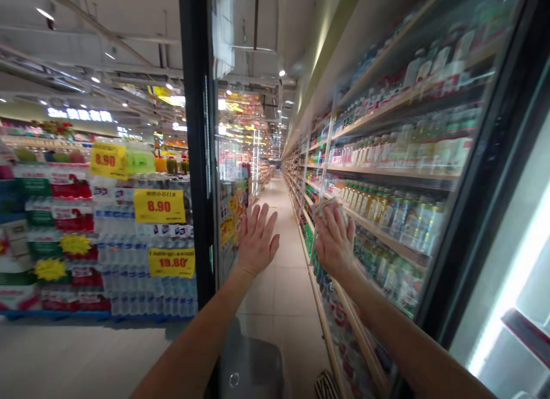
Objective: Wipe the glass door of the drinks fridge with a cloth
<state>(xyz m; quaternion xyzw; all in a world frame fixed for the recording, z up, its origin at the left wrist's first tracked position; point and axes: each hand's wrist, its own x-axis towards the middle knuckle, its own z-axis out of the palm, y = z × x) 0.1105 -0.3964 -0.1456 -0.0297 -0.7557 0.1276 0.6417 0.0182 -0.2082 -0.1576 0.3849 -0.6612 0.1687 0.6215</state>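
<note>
A tall glass door point(262, 238) in a black frame stands before me. My left hand point(258, 238) is raised with its fingers spread, palm toward the glass; it appears to rest flat on the pane and holds nothing. Farther right, my right hand point(334, 233) presses a crumpled light cloth point(321, 206) to the same pane. Only the cloth's upper edge shows past the fingers; the palm covers the rest.
Bottled drinks point(387, 210) fill wooden-edged shelves on the right, seen in the glass. Stacked water packs point(146, 293) with yellow price signs point(158, 206) stand at left. A grey bin-like object point(253, 367) is low in the middle. A bright light strip point(511, 284) runs along the right.
</note>
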